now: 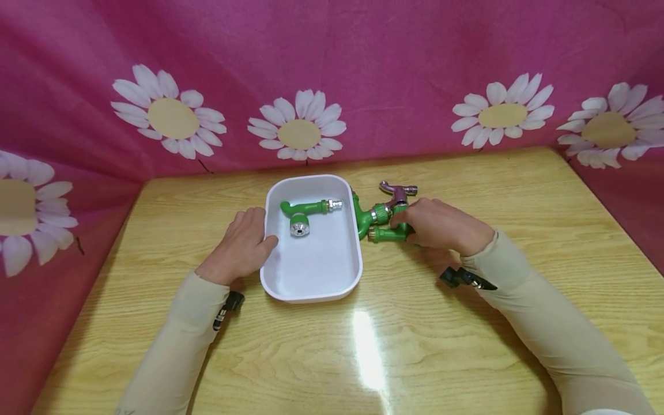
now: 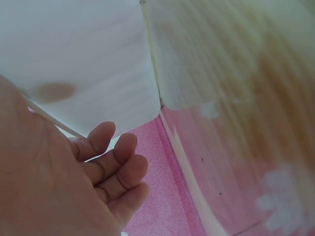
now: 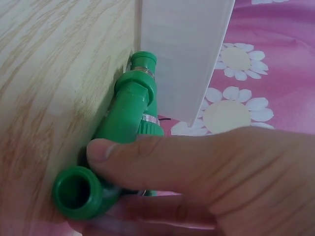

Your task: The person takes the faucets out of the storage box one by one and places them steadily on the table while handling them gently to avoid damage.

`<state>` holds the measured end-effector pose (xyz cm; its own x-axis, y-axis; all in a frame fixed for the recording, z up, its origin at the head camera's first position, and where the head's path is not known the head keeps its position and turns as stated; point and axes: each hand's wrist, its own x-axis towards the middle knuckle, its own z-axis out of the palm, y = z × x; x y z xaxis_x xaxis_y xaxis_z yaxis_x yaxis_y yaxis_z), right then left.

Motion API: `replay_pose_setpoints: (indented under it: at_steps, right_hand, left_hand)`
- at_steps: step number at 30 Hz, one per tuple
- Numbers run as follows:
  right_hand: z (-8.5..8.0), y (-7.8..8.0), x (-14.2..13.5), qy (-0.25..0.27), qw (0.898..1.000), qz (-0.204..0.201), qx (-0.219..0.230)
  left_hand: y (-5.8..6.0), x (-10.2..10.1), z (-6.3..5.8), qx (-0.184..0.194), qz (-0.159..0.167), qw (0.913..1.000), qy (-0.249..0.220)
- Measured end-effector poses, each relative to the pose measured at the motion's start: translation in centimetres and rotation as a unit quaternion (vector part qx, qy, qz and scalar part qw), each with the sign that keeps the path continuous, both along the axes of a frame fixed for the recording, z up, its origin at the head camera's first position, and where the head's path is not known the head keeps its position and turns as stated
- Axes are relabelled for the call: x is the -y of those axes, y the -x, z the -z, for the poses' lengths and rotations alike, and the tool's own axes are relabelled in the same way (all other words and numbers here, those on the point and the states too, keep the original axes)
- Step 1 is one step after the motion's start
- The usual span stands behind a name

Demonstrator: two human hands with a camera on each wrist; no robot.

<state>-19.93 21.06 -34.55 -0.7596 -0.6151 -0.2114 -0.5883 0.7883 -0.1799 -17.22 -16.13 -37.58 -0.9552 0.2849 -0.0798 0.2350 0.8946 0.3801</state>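
A white rectangular tray [image 1: 316, 288] sits on the table with a green plastic tap [image 1: 311, 208] lying inside it. My left hand [image 1: 240, 246] holds the tray's left side, thumb lapping over the rim and fingers along the outside; in the left wrist view the bent fingers [image 2: 130, 169] are beside the white wall. Right of the tray, my right hand [image 1: 441, 226] pinches a green tap [image 3: 120, 115] between thumb and fingers, and its open round end [image 3: 76, 191] faces the right wrist camera. Part of this tap is hidden under the hand.
Close against the tray's right wall lies a green branched fitting [image 1: 365, 218], with a shiny purple tap handle [image 1: 398, 193] just beyond it. A pink cloth with white daisies [image 1: 298, 135] hangs behind the wooden table [image 1: 415, 351].
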Motion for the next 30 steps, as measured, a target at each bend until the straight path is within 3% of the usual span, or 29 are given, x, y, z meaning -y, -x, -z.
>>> replay_pose_setpoints:
  at_steps: [24,30]
  right_hand:
    - [-0.52,-0.24,-0.23,0.001,1.000,-0.014,0.005]
    - [-0.67,-0.32,-0.35,0.001,1.000,-0.017,-0.005]
  left_hand:
    - [-0.13,-0.04,-0.11,0.017,-0.009,0.9998,0.003]
    - [-0.08,-0.05,-0.06,0.006,-0.004,1.0000,0.004]
